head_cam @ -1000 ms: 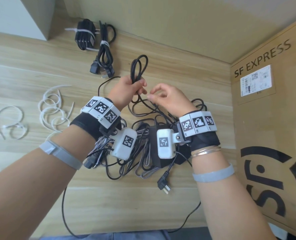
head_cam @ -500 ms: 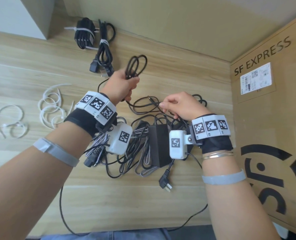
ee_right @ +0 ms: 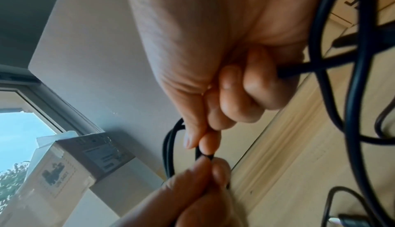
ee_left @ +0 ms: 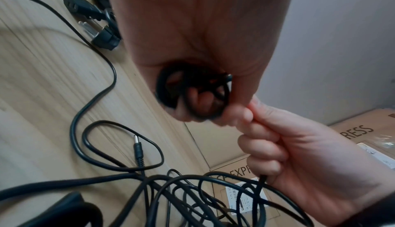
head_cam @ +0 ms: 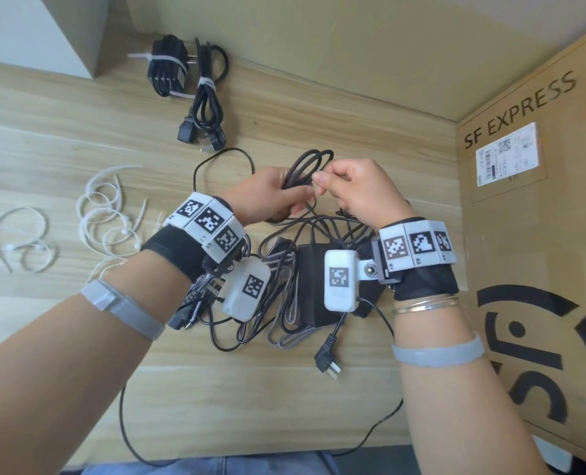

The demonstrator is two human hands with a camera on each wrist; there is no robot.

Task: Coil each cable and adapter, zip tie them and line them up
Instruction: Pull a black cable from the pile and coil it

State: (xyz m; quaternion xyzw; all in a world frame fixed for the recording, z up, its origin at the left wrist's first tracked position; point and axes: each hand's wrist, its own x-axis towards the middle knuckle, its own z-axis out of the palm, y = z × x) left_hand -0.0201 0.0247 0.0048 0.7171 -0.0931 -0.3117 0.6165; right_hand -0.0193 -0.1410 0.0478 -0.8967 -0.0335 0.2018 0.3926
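Observation:
My left hand [head_cam: 267,197] grips a small coil of thin black cable [head_cam: 307,168] above the table; the same coil [ee_left: 192,93] shows in my fist in the left wrist view. My right hand [head_cam: 350,190] pinches a strand of that cable [ee_right: 203,152] right beside the coil, thumb against fingers. Below my wrists lies a tangle of black and braided cables [head_cam: 284,303] with a black adapter brick [head_cam: 310,279] and a loose plug [head_cam: 329,358]. Two tied bundles, an adapter [head_cam: 164,68] and a power cord [head_cam: 206,108], lie at the back.
Loose white zip ties [head_cam: 110,214] lie at the left, one more zip tie [head_cam: 24,241] farther left. A large SF EXPRESS cardboard box [head_cam: 531,207] walls the right side. A barrel plug [ee_left: 137,147] rests on the wooden table [head_cam: 62,138].
My right hand rose from the tangle and met the left hand, bringing a strand of cable to the coil. The left hand with the coil dropped slightly and turned right.

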